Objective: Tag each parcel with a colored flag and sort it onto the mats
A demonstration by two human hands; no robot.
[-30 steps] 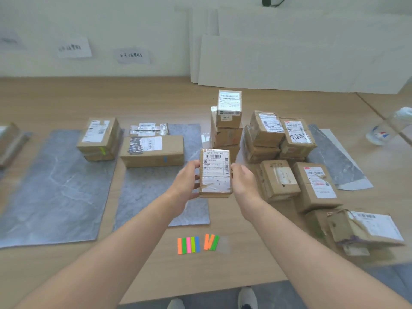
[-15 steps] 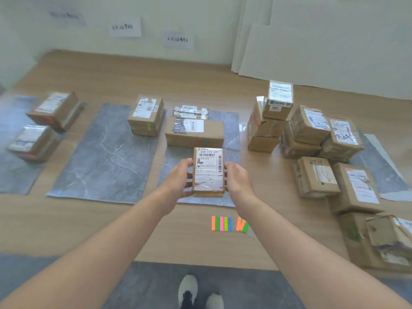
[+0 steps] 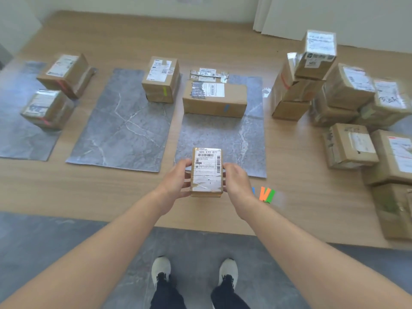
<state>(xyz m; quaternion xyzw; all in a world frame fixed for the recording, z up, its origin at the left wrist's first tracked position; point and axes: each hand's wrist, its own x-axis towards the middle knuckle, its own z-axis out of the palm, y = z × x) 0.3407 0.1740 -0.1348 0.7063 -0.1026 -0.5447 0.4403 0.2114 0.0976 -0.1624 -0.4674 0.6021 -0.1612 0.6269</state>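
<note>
A small cardboard parcel (image 3: 207,172) with a white barcode label is held above the table's front edge. My left hand (image 3: 177,178) grips its left side and my right hand (image 3: 236,179) grips its right side. Just beyond it lies a grey mat (image 3: 223,139) carrying a long box with a blue flag (image 3: 215,98). The middle mat (image 3: 124,126) bears a box with a green flag (image 3: 161,79). The left mat (image 3: 15,134) holds two boxes with red flags (image 3: 48,108). Colored flags (image 3: 266,194) lie on the table by my right wrist, partly hidden.
A pile of untagged parcels (image 3: 338,94) crowds the right side of the wooden table (image 3: 66,188). White boards (image 3: 334,16) lean on the back wall. My shoes (image 3: 160,269) stand on the grey floor below the table's edge.
The view has swung left and down, bringing the left mat and my shoes into sight. Both hands keep gripping the parcel, now lower over the table's front.
</note>
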